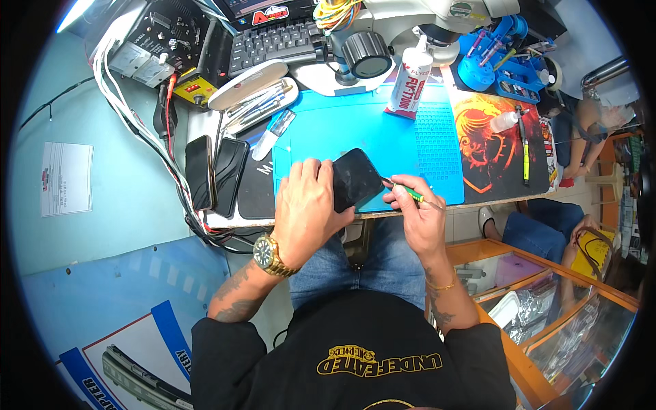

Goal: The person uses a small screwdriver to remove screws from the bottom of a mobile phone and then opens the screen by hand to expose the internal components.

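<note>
While the left hand point(304, 205) grips one phone point(355, 179), the right hand point(418, 213) pinches one green-handled tool point(408, 192).

My left hand point(305, 208) curls palm-down, fingers point(316, 171) wrapped in a firm grasp, wrist bent inward. My right hand point(418, 212) pinches with thumb and fingertips, apparently closed tight; both forearms rise from below.

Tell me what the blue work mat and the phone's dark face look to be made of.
The blue work mat looks like matte silicone or rubber: flat, even colour, no glare, with a moulded dotted grid at its right end. The phone, gripped by the left hand, looks like glossy black glass, showing faint reflections, though coated plastic can't be excluded.
</note>
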`<state>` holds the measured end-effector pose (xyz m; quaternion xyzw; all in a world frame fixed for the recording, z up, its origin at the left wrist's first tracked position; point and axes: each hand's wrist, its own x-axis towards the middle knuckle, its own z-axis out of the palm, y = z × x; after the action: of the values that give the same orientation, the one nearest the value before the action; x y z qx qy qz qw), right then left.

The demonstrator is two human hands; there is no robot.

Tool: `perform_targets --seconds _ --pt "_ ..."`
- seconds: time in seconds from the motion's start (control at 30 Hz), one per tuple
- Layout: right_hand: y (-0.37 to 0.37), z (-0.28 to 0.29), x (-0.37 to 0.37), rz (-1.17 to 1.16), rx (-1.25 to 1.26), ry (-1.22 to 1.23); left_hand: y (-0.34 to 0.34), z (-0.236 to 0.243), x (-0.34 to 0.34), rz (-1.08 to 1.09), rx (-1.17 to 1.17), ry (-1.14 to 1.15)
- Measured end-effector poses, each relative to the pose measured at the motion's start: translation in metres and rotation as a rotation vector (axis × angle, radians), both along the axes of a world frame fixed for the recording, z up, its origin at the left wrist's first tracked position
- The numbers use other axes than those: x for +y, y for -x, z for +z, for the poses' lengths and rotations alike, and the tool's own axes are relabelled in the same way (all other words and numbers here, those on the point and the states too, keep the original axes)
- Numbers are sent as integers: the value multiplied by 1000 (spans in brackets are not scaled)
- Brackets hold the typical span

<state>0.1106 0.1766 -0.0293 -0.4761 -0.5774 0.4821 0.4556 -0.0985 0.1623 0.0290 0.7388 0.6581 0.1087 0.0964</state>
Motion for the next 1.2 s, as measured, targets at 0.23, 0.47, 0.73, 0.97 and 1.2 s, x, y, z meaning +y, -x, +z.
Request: perform_targets --seconds 0.23,0.47,0.73,0.97,1.2 --pt "4 -2 -3 -13 -136 -170 -2 -2 -1 23 -4 -14" --pt "8 1 -6 -22 -242 -292 19 3 13 -37 -108 57" --pt "15 14 -7 -77 -242 -97 22 5 15 -36 -101 98" --pt "13 6 0 -104 -38 31 24 5 17 -55 -100 111" --pt "9 11 6 -56 -90 58 25 4 18 -73 -81 103"
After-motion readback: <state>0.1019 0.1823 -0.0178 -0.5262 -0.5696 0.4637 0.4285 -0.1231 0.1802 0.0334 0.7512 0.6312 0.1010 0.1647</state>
